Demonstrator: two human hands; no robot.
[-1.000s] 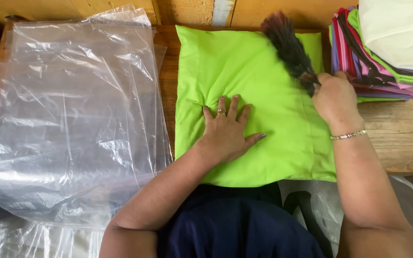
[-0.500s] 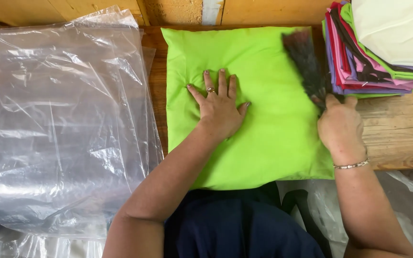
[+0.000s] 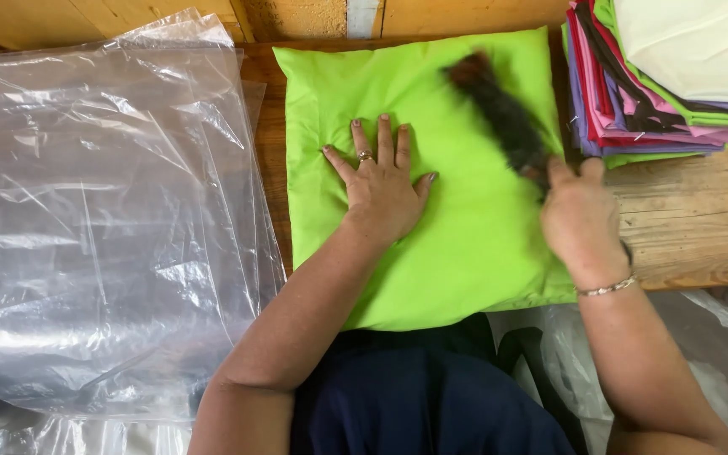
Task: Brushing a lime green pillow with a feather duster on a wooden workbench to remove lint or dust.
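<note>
Brushing a green cushion on a wooden table
Left hand [image 3: 381, 181] lies flat, fingers spread, pinning the lime green cushion [image 3: 431, 168]; right hand [image 3: 581, 219] grips a dark brush [image 3: 499, 118] laid across its upper right

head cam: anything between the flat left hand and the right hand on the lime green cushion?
Only bare lime green cushion fabric between left hand and right hand in the head view. The dark bristly brush angles up from the right hand.

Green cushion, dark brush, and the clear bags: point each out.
green cushion [image 3: 473, 253], head view, bare lower middle of its cover.
dark brush [image 3: 499, 114], head view, blurred bristles.
clear plastic bags [image 3: 103, 227], head view, middle of the top sheet.
</note>
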